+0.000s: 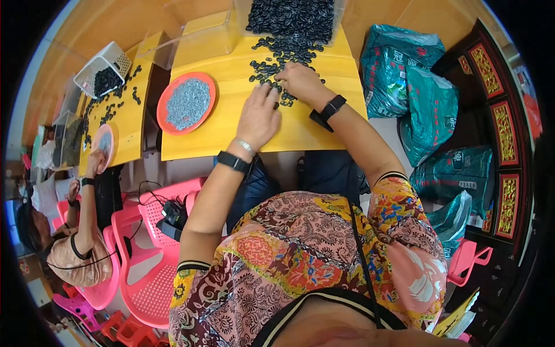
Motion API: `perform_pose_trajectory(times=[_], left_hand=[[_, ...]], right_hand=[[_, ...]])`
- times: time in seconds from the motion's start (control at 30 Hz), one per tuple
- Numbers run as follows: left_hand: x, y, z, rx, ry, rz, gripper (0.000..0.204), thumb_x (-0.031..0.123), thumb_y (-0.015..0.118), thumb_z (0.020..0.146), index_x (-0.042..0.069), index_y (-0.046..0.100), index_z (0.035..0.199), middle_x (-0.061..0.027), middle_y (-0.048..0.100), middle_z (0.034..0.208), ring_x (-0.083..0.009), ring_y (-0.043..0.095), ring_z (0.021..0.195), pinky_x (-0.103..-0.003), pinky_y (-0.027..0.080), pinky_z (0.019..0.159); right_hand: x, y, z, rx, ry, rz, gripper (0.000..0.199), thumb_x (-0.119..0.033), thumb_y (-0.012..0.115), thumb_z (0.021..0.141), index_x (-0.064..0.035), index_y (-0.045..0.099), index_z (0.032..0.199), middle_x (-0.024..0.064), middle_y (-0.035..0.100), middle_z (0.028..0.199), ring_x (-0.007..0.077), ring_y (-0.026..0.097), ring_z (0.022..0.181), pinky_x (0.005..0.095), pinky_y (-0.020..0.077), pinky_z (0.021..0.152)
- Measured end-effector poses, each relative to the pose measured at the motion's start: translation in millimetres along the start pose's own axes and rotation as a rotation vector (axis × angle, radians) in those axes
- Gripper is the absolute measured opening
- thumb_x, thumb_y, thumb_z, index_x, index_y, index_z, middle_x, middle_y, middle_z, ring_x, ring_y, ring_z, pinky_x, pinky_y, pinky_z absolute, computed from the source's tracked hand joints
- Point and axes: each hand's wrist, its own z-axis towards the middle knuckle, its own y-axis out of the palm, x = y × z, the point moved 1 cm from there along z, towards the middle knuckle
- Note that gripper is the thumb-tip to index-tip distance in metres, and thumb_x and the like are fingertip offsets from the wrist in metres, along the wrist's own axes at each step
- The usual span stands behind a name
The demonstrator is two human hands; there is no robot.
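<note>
both hands flat, grip holding nothing: left hand, right hand | raking black rings | risk: sloppy sweep flicks some off desk edge

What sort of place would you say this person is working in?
Probably a small hand-sorting workshop: heaps of small black parts on yellow tables, a co-worker at a second table, and green sacks alongside.
</note>
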Motion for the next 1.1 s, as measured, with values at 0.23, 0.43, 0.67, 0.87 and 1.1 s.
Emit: perform_pose_trajectory(times=[0.23, 0.43, 0.67, 0.87, 1.1], left_hand=[[-17.1, 24.8, -15.9, -0.288, -0.143, 0.169, 0.057, 0.030, 0.052, 0.081, -0.002, 0.041, 0.127, -0.0248, 0.028, 0.140, -0.0403, 0.024, 0.131, -0.049, 0.027, 0.104], [-12.0, 2.5, -38.6, -0.239, -0.155, 0.046, 0.066, 0.027, 0.056, 0.080, -0.001, 0.034, 0.135, -0.0248, 0.023, 0.143, -0.0413, 0.020, 0.133, -0.045, 0.022, 0.108], [-9.1, -12.4, -68.8, -0.202, -0.211, 0.119, 0.068, 0.029, 0.056, 0.080, 0.001, 0.031, 0.137, -0.0217, 0.026, 0.143, -0.0392, 0.021, 0.134, -0.047, 0.019, 0.109], [4.3, -7.4, -64.9, -0.275, -0.177, 0.280, 0.065, 0.034, 0.052, 0.082, 0.003, 0.034, 0.136, -0.0188, 0.029, 0.143, -0.0368, 0.023, 0.134, -0.049, 0.019, 0.108], [5.0, -9.2, -68.5, -0.263, -0.192, 0.277, 0.064, 0.036, 0.051, 0.083, 0.004, 0.035, 0.136, -0.0184, 0.029, 0.143, -0.0364, 0.023, 0.134, -0.049, 0.019, 0.108]], right_hand=[[-7.8, 1.9, 10.3, 0.008, -0.018, -0.054, 0.017, -0.013, 0.056, 0.078, -0.0134, 0.068, 0.089, 0.0112, 0.060, 0.090, 0.0286, 0.059, 0.091, 0.0375, 0.0481, 0.076], [-14.1, -10.8, 2.8, 0.042, -0.012, 0.076, 0.014, -0.016, 0.056, 0.079, -0.0102, 0.068, 0.086, 0.0080, 0.062, 0.087, 0.0280, 0.060, 0.082, 0.0376, 0.0484, 0.072], [-24.2, -2.3, 44.7, 0.038, -0.076, -0.001, 0.022, -0.017, 0.052, 0.080, -0.0141, 0.069, 0.093, 0.0111, 0.062, 0.091, 0.0284, 0.060, 0.090, 0.0389, 0.0479, 0.079], [-26.6, 20.9, 73.9, -0.034, -0.298, -0.261, 0.013, -0.013, 0.056, 0.077, -0.0097, 0.067, 0.083, 0.0098, 0.060, 0.093, 0.0278, 0.056, 0.096, 0.0374, 0.0475, 0.080], [-37.9, 22.9, 72.4, 0.007, -0.329, -0.363, 0.012, -0.006, 0.056, 0.072, -0.0034, 0.066, 0.079, 0.0110, 0.061, 0.087, 0.0274, 0.058, 0.092, 0.0368, 0.0489, 0.079]])
